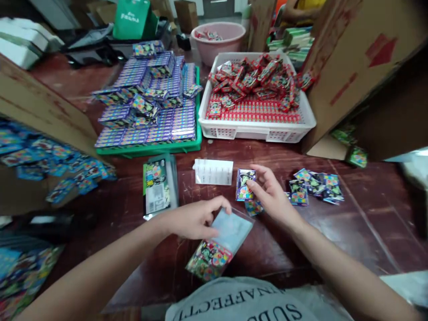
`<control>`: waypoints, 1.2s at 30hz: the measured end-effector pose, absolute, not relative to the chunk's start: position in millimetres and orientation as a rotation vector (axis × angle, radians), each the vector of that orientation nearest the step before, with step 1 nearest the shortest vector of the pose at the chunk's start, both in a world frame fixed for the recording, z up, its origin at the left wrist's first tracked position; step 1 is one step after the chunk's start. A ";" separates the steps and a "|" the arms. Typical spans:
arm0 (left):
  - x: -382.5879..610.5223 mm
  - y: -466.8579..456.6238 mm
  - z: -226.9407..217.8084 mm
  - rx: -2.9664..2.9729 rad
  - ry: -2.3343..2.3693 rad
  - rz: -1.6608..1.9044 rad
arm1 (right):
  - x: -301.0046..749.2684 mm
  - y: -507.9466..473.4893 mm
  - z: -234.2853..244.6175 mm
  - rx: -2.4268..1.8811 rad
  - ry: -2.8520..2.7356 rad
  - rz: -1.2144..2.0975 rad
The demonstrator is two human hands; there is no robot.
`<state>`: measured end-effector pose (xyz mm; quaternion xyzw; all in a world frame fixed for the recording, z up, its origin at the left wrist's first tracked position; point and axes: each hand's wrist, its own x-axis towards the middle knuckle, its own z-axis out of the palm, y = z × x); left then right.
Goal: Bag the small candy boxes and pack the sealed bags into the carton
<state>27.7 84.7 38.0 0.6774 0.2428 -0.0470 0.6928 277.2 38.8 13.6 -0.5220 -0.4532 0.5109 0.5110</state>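
My left hand is closed on a clear plastic bag, thumb on one side and fingers at its edge. Small red and green packets show in the bag's lower end. Between the thumb and fingers of my right hand is a small purple card box, held upright. Just below it another colourful packet lies on the table, partly covered. Right of my right hand lies a loose group of small packets. A white label sheet rests on the table ahead of my hands.
A green tray of stacked purple boxes stands at the back left, beside a white basket of red packets. Printed plastic sleeves lie at left. Cardboard boxes flank both sides; a pink tub stands behind.
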 end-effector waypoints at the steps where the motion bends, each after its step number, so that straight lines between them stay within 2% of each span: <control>1: 27.0 85.0 37.2 1.498 0.540 -0.071 | 268.2 34.7 8.7 -1.253 -1.010 1.357; 4: 20.8 84.4 35.0 1.455 0.537 0.003 | 253.3 27.4 6.3 -1.256 -0.839 1.639; 7: 10.7 80.8 30.9 1.390 0.553 0.047 | 253.7 22.9 13.8 -1.240 -0.851 1.721; 23: -4.2 63.1 15.2 1.374 0.516 0.120 | 286.0 37.1 34.4 -1.271 -2.004 1.471; 25: -7.4 61.7 14.5 1.356 0.524 0.137 | 286.2 41.1 34.9 -1.258 -1.919 1.440; 28: -13.2 60.6 13.3 1.318 0.544 0.151 | 287.6 44.4 32.9 -1.310 -1.502 1.462; 32: -15.2 61.6 11.2 1.273 0.543 0.155 | 287.8 40.1 32.0 -1.335 -1.004 1.835; 36: -12.3 62.9 8.6 1.213 0.482 0.176 | 285.4 36.1 35.4 -1.218 -1.140 2.131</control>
